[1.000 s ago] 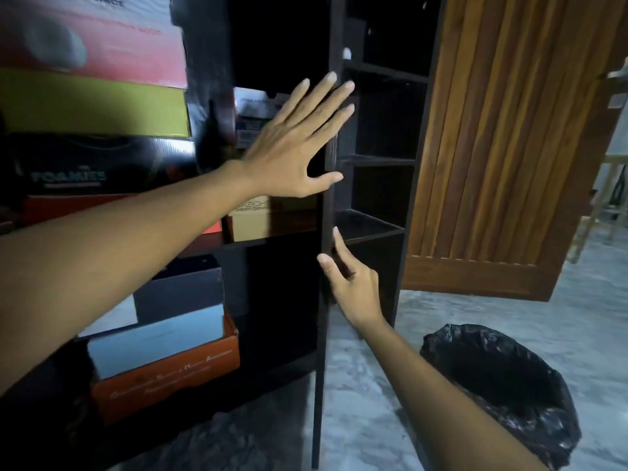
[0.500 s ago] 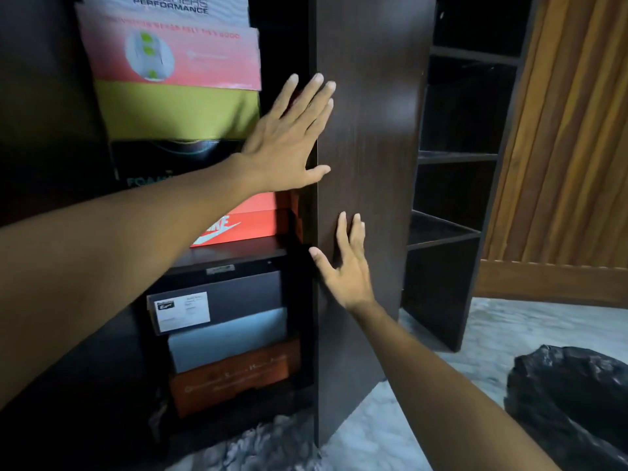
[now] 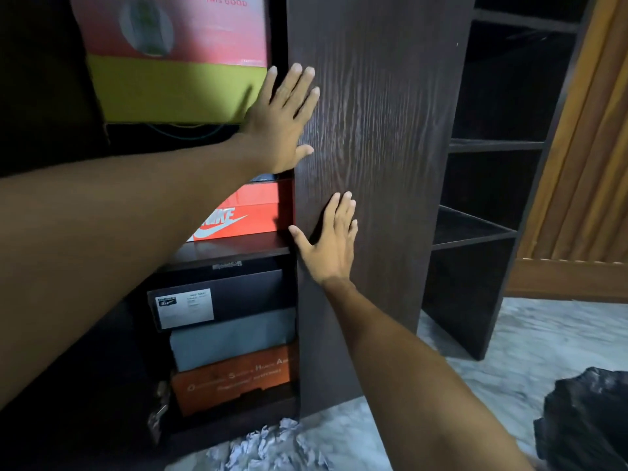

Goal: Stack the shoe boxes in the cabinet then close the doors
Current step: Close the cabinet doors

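A dark wood cabinet door (image 3: 380, 137) stands partly swung across the cabinet. My left hand (image 3: 282, 120) lies flat with fingers spread on the door's left edge, high up. My right hand (image 3: 329, 243) presses flat on the door lower down, fingers apart. Behind the door's edge, shoe boxes are stacked: a pink and yellow box (image 3: 176, 62) on top, a red Nike box (image 3: 244, 212) on the shelf, then a black box (image 3: 217, 297), a grey box (image 3: 231, 338) and an orange box (image 3: 234, 379) below.
Open dark shelves (image 3: 489, 185) stand to the right of the door, beside a slatted wooden door (image 3: 584, 164). A black bin bag (image 3: 588, 419) sits at bottom right on the marble floor (image 3: 509, 351). Crumpled paper (image 3: 265, 447) lies at the cabinet's foot.
The door has swung from edge-on to facing me, covering more of the boxes. Both hands stay flat on it and have moved with it, and the view has drawn closer.
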